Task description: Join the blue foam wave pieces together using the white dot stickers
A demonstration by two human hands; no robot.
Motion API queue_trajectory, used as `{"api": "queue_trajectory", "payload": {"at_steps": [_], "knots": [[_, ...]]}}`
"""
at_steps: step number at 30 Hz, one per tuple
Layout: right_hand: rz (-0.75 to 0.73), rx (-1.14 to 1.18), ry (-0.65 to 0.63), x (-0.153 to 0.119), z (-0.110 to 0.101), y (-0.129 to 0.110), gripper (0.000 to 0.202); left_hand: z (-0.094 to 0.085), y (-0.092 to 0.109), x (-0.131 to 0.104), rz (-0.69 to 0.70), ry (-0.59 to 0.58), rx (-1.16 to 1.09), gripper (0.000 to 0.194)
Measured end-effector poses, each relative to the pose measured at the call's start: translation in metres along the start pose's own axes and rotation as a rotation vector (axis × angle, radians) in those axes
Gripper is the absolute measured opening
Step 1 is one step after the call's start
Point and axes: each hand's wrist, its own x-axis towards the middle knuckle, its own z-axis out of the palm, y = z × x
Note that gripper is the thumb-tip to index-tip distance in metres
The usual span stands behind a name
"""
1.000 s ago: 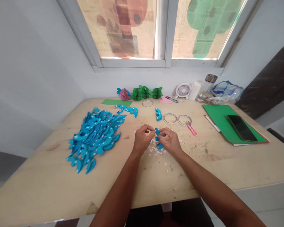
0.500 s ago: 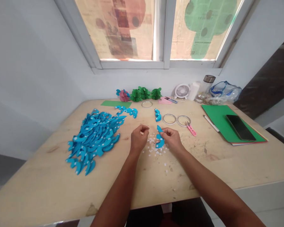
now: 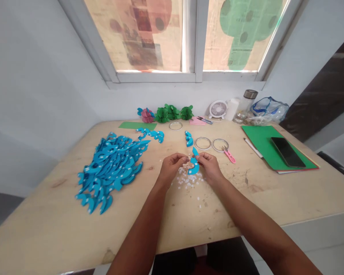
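Observation:
My right hand (image 3: 209,165) pinches a curved blue paper piece (image 3: 193,167) that bears small white squares. Close to its left side is my left hand (image 3: 173,165), thumb and forefinger pressed together; whatever they hold, if anything, is too small to make out. Under both hands lie scattered white paper bits (image 3: 186,181) on the wooden table. A large heap of similar blue paper pieces (image 3: 111,164) spreads out to the left. Beyond my hands are a small blue stack (image 3: 189,139) and a loose row of blue pieces (image 3: 153,133).
Two tape rolls (image 3: 203,143) and pink-handled snips (image 3: 229,155) lie just past my right hand. Farther right, a black phone (image 3: 288,152) rests on green sheets (image 3: 258,143) beside a white pen (image 3: 252,148). Along the wall stand green paper flowers (image 3: 171,112), a fan (image 3: 218,109) and a bottle (image 3: 246,106).
My left hand has moved right, up to the blue paper piece, from a short distance away. The right hand keeps its hold on the piece. The view has shifted slightly.

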Motion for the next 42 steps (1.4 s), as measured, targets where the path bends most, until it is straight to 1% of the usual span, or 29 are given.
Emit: {"api": "queue_trajectory", "payload": {"at_steps": [2, 5, 10, 14, 17, 19, 23, 25, 29, 36, 39, 42], "knots": [[-0.002, -0.002, 0.001, 0.000, 0.000, 0.000, 0.013, 0.003, 0.002, -0.002, -0.030, -0.031, -0.016, 0.019], [-0.002, -0.005, 0.002, 0.000, -0.001, 0.000, 0.014, 0.006, 0.001, -0.002, -0.033, 0.003, -0.013, 0.015], [-0.004, 0.003, 0.005, 0.000, -0.001, 0.000, 0.014, 0.005, 0.000, -0.001, -0.005, 0.037, -0.088, 0.009], [-0.007, -0.012, 0.007, 0.000, -0.001, 0.001, 0.015, 0.004, -0.001, -0.001, -0.048, 0.109, -0.058, 0.014], [0.004, -0.012, 0.006, 0.000, 0.000, 0.001, 0.016, 0.005, -0.001, 0.000, -0.066, 0.123, -0.007, 0.018], [0.009, -0.011, -0.001, 0.000, 0.000, 0.001, 0.017, 0.007, 0.000, 0.000, -0.073, 0.092, 0.004, 0.021], [-0.001, -0.037, -0.011, -0.002, 0.001, -0.001, 0.019, 0.011, 0.001, -0.003, -0.128, -0.038, -0.035, 0.024], [-0.006, -0.045, -0.020, -0.002, 0.001, 0.000, 0.020, 0.013, 0.001, -0.005, -0.136, -0.055, -0.047, 0.022], [-0.011, -0.055, -0.072, -0.002, 0.001, 0.003, 0.023, 0.012, -0.001, -0.004, -0.124, -0.012, -0.086, 0.019], [-0.014, -0.122, -0.176, -0.004, 0.003, 0.005, 0.023, 0.006, -0.004, 0.002, -0.090, 0.139, -0.176, 0.022], [-0.020, -0.164, -0.203, -0.006, 0.004, 0.003, 0.022, 0.007, -0.005, 0.001, -0.080, 0.161, -0.171, 0.024], [-0.038, -0.199, -0.195, -0.006, 0.004, 0.004, 0.021, 0.010, -0.005, -0.001, -0.068, 0.156, -0.134, 0.024]]}}
